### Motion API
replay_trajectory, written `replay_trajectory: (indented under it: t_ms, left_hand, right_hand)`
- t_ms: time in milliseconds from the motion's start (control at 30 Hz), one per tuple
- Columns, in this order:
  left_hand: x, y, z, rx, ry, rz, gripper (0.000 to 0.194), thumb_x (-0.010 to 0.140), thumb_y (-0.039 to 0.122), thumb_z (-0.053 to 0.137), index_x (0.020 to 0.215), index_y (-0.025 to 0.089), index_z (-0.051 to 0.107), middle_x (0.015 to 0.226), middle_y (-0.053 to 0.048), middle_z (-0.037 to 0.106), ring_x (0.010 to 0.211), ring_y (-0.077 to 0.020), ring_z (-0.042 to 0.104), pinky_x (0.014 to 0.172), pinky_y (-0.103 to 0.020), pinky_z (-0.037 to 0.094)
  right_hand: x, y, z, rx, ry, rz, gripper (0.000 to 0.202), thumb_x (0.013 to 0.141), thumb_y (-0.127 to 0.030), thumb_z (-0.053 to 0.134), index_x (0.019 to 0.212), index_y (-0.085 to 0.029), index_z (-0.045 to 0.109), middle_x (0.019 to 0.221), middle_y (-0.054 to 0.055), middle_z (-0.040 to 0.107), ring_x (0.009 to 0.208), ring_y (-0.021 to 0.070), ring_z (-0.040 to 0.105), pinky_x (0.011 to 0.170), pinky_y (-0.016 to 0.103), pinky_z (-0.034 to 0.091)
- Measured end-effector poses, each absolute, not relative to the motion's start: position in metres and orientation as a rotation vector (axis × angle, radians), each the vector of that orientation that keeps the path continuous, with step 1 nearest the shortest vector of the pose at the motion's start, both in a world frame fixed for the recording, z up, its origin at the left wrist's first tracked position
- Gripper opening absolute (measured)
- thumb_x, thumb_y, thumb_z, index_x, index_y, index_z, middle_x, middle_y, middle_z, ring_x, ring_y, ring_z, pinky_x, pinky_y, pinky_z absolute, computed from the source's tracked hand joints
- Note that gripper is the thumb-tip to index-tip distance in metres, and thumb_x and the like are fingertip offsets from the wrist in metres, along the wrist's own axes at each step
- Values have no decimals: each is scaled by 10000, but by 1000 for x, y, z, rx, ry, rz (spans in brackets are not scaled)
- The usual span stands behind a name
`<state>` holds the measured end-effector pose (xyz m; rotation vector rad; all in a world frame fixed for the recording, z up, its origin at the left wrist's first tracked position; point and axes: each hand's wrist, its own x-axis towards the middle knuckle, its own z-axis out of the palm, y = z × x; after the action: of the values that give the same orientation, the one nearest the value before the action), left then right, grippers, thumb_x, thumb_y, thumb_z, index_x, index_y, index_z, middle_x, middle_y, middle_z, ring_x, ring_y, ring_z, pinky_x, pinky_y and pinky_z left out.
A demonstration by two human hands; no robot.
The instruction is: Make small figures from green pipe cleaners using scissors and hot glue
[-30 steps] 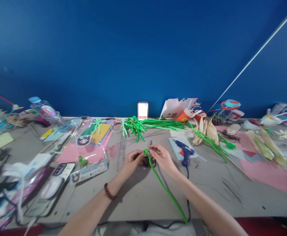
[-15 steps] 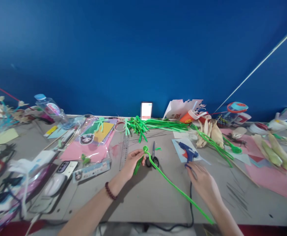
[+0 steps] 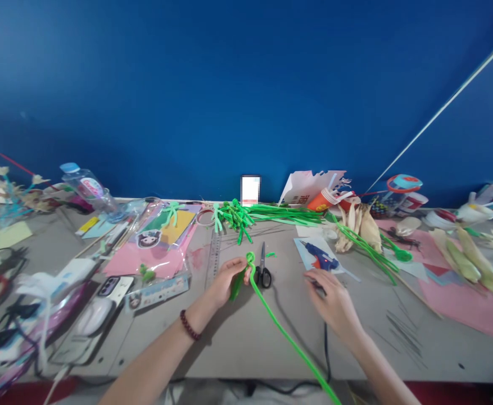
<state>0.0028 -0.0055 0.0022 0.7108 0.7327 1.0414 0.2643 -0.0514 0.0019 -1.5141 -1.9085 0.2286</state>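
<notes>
My left hand (image 3: 229, 277) is closed on a bright green pipe cleaner (image 3: 286, 332), pinching it near a small coiled loop at its upper end. The long tail runs down to the right, past the table's front edge. Darker green strands hang below my left fingers. My right hand (image 3: 333, 298) is over the handle of a blue glue gun (image 3: 322, 256), hiding that part. Its fingers are loosely bent and apart, with nothing visible between them. Black-handled scissors (image 3: 265, 275) lie just right of my left hand.
Green pipe cleaners (image 3: 288, 214) lie along the back beside a bunch of twisted green pieces (image 3: 236, 216). A phone (image 3: 84, 320), a plastic packet (image 3: 174, 247) and a ruler (image 3: 213, 261) are at left. Dried husks (image 3: 358, 228) and pink paper (image 3: 461, 306) occupy the right.
My right hand has shifted left across the glue gun's handle. The pipe cleaner's tail has swung left and toward me. My left hand keeps its pinch, almost in place.
</notes>
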Motion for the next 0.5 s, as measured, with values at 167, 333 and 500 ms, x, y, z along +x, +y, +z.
replay_trajectory:
  t_ms: [167, 333, 500]
  left_hand:
    - [4, -5, 0, 782, 694, 984, 288, 686, 346, 718, 563, 124, 581, 518, -10, 525, 494, -104, 482, 528, -239, 356]
    - [2, -6, 2, 830, 736, 983, 254, 695, 357, 710, 665, 119, 626, 551, -3, 536, 517, -102, 477, 541, -234, 355]
    - [0, -7, 6, 974, 837, 1065, 302, 698, 414, 701, 651, 134, 598, 549, 11, 521, 509, -86, 437, 510, -211, 312]
  right_hand:
    - [210, -31, 27, -1305, -1618, 1172, 291, 810, -424, 546, 897, -172, 662, 761, 55, 648, 640, 155, 599, 556, 257, 472]
    - [173, -8, 33, -1165, -1324, 1571, 381, 690, -506, 665, 833, -153, 686, 618, 0, 574, 530, 94, 513, 482, 210, 418]
    - [160, 0, 36, -1098, -1049, 1743, 377, 584, -490, 756, 682, -143, 646, 542, -36, 520, 471, 57, 451, 448, 185, 363]
